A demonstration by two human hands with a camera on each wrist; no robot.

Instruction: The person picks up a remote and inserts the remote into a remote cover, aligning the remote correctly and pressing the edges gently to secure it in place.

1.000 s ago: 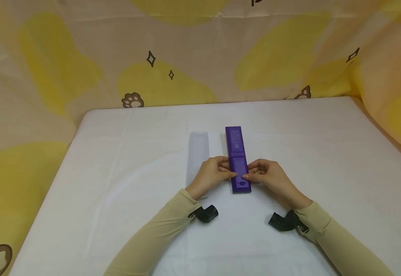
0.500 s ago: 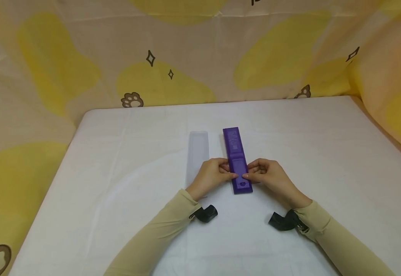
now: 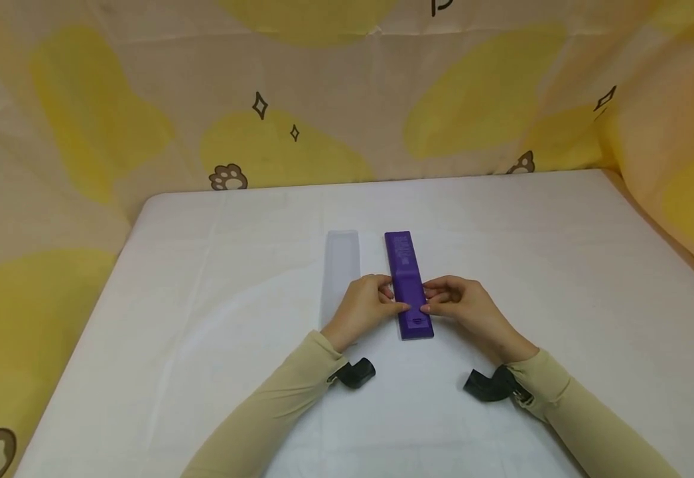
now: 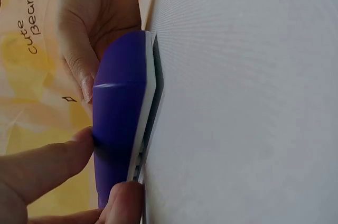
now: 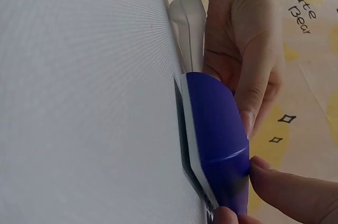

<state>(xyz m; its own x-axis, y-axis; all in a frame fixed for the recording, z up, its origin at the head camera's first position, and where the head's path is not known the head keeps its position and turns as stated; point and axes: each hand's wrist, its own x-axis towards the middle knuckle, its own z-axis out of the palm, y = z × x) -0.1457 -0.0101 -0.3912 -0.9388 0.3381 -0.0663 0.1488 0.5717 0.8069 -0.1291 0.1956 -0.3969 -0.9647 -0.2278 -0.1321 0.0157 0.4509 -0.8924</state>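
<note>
A purple remote control [image 3: 405, 282] lies back side up, with its battery cover at the near end. My left hand [image 3: 361, 305] pinches its left edge, thumb on the back and fingers at the side. On the opposite edge my right hand [image 3: 466, 307] holds it the same way. A white front face shows along the remote's side [image 4: 119, 97] in the left wrist view, with a narrow shadow under it. Left of the remote, a translucent remote cover [image 3: 341, 262] rests on the table, its near part hidden behind my left hand.
A white cloth covers the table [image 3: 233, 279]. Behind it hangs a yellow patterned curtain [image 3: 323, 99]. Black camera mounts [image 3: 355, 373] sit at both wrists. The translucent cover [image 5: 187, 28] also stands close to the left hand in the right wrist view.
The remote's far end has swung slightly left and come down towards the table. Both hands keep their hold in nearly the same place. The translucent cover has not moved.
</note>
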